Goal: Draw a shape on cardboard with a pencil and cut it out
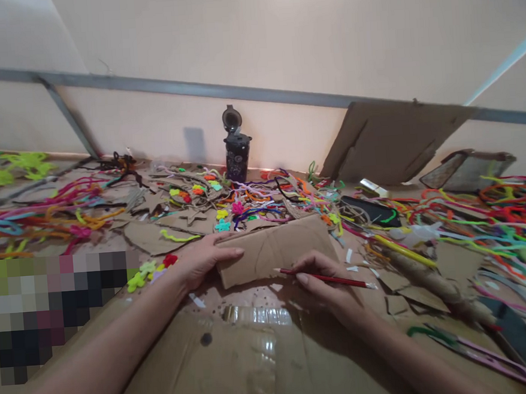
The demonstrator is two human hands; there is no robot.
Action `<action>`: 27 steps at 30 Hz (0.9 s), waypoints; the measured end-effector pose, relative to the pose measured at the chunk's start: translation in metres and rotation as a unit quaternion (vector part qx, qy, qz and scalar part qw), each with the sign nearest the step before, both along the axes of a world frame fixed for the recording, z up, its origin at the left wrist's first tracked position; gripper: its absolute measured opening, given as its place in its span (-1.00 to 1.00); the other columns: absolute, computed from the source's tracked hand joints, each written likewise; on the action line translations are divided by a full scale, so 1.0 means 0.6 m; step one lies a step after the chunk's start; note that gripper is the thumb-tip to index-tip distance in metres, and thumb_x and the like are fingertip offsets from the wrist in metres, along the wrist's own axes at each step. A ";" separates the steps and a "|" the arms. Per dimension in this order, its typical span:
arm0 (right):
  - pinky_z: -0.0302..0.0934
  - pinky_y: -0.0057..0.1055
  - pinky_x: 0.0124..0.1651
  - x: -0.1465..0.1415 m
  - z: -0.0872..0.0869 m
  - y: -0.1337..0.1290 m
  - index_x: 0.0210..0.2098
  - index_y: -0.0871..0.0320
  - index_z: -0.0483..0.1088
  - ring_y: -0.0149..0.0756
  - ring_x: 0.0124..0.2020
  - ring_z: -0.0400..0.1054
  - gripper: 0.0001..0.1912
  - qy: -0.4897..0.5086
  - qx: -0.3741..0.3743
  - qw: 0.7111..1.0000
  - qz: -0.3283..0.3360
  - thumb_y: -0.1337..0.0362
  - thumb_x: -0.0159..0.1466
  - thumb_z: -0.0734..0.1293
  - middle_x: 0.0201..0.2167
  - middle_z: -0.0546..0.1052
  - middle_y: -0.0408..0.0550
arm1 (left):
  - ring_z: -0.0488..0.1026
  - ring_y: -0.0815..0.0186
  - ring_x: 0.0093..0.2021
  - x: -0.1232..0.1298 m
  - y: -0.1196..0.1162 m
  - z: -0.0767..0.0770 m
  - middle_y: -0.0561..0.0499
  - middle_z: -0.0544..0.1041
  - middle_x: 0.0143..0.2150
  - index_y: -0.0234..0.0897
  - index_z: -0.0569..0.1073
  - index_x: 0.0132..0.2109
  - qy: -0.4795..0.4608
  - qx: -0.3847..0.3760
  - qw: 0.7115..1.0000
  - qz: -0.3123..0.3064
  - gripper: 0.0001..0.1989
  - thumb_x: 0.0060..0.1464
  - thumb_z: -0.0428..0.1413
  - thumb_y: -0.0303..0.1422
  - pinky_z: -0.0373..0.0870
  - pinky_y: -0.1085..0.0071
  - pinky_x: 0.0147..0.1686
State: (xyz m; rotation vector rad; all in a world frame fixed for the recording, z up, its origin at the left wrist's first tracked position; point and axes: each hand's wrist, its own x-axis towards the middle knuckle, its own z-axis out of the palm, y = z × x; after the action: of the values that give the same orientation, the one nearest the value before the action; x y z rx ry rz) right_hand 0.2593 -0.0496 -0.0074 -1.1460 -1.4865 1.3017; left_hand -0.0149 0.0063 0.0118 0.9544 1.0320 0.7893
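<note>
Head view: at centre, the left hand (205,259) grips cardboard (271,247) by its left end; right of centre, the right hand (330,293) pinches a pencil (343,281), tip near the cardboard's lower edge.

A craft workshop, from the colourful pipe cleaners (510,195), cardboard scraps (423,298) and fuzzy flowers (136,281) all about.

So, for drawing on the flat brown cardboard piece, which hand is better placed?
Probably the right hand: it holds the slim dark-red pencil, its pale tip pointing at the flat brown cardboard piece. The left hand grips that piece's left end.
</note>
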 end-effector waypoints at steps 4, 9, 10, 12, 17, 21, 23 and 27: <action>0.23 -0.41 -0.38 -0.007 0.004 -0.007 -0.27 0.08 0.51 -0.30 -0.42 0.40 -0.84 -0.062 0.038 0.997 0.028 0.13 0.31 0.38 -0.40 0.57 -0.10 | 0.57 0.18 -0.26 -0.003 0.003 -0.005 -0.07 0.64 -0.17 -0.26 0.51 0.04 0.034 0.006 0.999 -0.023 -0.44 -0.16 0.41 -0.30 0.45 0.35 -0.29; 0.23 -0.41 -0.33 -0.014 0.012 -0.007 -0.31 0.09 0.54 -0.28 -0.38 0.41 -0.88 -0.119 0.099 0.986 0.056 0.22 0.29 0.36 -0.41 0.59 -0.10 | 0.55 0.19 -0.29 0.000 0.004 -0.002 0.01 0.61 -0.21 -0.22 0.49 -0.06 0.123 0.059 0.989 -0.049 -0.56 -0.13 0.34 -0.28 0.40 0.38 -0.36; 0.24 -0.41 -0.31 -0.015 0.013 -0.006 -0.31 0.10 0.54 -0.28 -0.37 0.43 -0.88 -0.118 0.108 0.985 0.060 0.24 0.29 0.36 -0.40 0.59 -0.10 | 0.54 0.20 -0.29 0.001 0.004 0.002 0.02 0.61 -0.21 -0.22 0.48 -0.07 0.141 0.067 0.986 -0.056 -0.58 -0.13 0.33 -0.27 0.39 0.39 -0.36; 0.25 -0.41 -0.28 -0.016 0.013 -0.005 -0.29 0.11 0.54 -0.28 -0.34 0.45 -0.89 -0.115 0.130 0.982 0.069 0.26 0.28 0.35 -0.38 0.60 -0.09 | 0.53 0.20 -0.29 0.004 0.004 0.010 0.04 0.61 -0.20 -0.21 0.47 -0.07 0.172 0.075 0.980 -0.067 -0.59 -0.11 0.30 -0.25 0.37 0.40 -0.37; 0.26 -0.39 -0.22 -0.016 0.005 -0.002 -0.24 0.10 0.56 -0.28 -0.30 0.46 -0.88 -0.106 0.151 0.978 0.092 0.25 0.29 0.37 -0.34 0.60 -0.09 | 0.56 0.12 -0.22 0.009 0.007 0.016 -0.01 0.62 -0.20 -0.23 0.45 -0.06 0.189 0.083 0.976 -0.073 -0.54 -0.10 0.30 -0.14 0.45 0.33 -0.30; 0.27 -0.39 -0.25 -0.017 0.001 -0.001 -0.24 0.09 0.56 -0.29 -0.32 0.45 -0.88 -0.079 0.124 0.986 0.076 0.24 0.28 0.37 -0.34 0.60 -0.10 | 0.58 0.08 -0.21 0.012 0.008 0.009 -0.06 0.64 -0.18 -0.24 0.45 -0.05 0.186 0.087 0.976 -0.075 -0.48 -0.10 0.31 -0.07 0.47 0.29 -0.28; 0.27 -0.40 -0.26 -0.017 0.001 -0.003 -0.26 0.10 0.54 -0.29 -0.33 0.45 -0.90 -0.071 0.108 0.990 0.061 0.25 0.27 0.37 -0.36 0.59 -0.11 | 0.58 0.09 -0.22 0.013 0.007 0.007 -0.06 0.64 -0.19 -0.24 0.44 -0.04 0.176 0.083 0.978 -0.072 -0.47 -0.11 0.32 -0.06 0.47 0.29 -0.28; 0.26 -0.41 -0.29 -0.013 -0.003 -0.006 -0.28 0.11 0.51 -0.30 -0.35 0.43 -0.92 -0.050 0.083 0.993 0.060 0.25 0.26 0.38 -0.36 0.57 -0.10 | 0.57 0.13 -0.25 0.015 0.003 0.007 -0.01 0.63 -0.21 -0.22 0.42 -0.07 0.168 0.082 0.980 -0.063 -0.49 -0.13 0.33 -0.09 0.46 0.32 -0.29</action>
State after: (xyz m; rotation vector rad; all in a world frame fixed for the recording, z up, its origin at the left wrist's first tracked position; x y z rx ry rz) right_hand 0.2515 -0.0532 -0.0089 -1.0408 -1.7264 1.1892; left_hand -0.0060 0.0082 0.0159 1.3136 1.1962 0.6253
